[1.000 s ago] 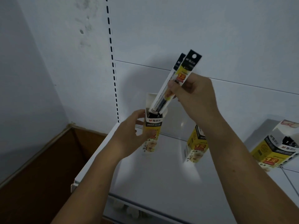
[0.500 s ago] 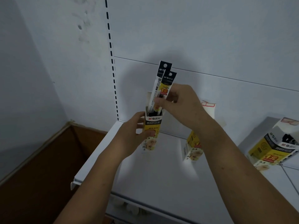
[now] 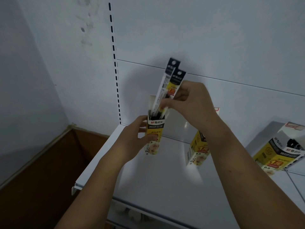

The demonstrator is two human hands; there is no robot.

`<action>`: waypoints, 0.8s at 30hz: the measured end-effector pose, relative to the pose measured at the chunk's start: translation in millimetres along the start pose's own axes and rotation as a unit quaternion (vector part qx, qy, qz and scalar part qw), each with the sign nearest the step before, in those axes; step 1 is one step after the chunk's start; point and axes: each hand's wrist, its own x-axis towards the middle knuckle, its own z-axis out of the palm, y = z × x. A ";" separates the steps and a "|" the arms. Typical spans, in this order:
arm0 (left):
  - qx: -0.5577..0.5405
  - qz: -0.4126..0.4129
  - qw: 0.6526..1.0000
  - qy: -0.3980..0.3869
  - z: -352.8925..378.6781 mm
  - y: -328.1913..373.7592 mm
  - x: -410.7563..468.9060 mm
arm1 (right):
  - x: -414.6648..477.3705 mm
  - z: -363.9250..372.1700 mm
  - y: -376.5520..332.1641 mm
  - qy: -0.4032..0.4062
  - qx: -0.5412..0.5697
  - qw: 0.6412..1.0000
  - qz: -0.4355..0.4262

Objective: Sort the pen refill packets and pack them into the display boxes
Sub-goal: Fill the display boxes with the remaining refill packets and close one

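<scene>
The step in hand looks like seating 2 refill packets into the open top of the display box at the centre of the frame. The right hand pinches both packets between thumb and fingertips low on their length, just above the box mouth. Their black hanger ends point up toward the back panel and their lower ends sit inside the box among dark refill ends. The left hand grips the box from its left side, thumb across the yellow front and fingers curled behind, and the box stands upright on the white shelf. To do this well, I judge the packets should go straight down along the box's long axis, not at their present slight lean to the upper right, so the thin film does not buckle against what is packed below (the raised white flap at the back of the mouth can serve as a guide). The left grip should be firm but not crushing, since squeezed card walls would narrow the opening. Sliding the pinch upward as the packets sink would spare the fingers from jamming at the rim. A 2nd box stands partly hidden behind the right forearm, and a 3rd box lies tilted at the right edge.
</scene>
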 end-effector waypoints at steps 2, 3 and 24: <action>-0.001 0.000 1.000 0.001 -0.3 -0.5 -0.6 | -0.4 -10.3 -1.2 0.012 0.033 0.999 -0.011; -0.002 -0.001 1.000 0.001 -0.2 -0.5 -0.9 | -0.4 -14.8 -1.8 0.011 0.044 0.999 -0.018; 0.024 -0.009 1.000 0.004 1.7 1.3 0.5 | 5.9 -4.1 13.6 -0.084 -0.039 0.996 -0.004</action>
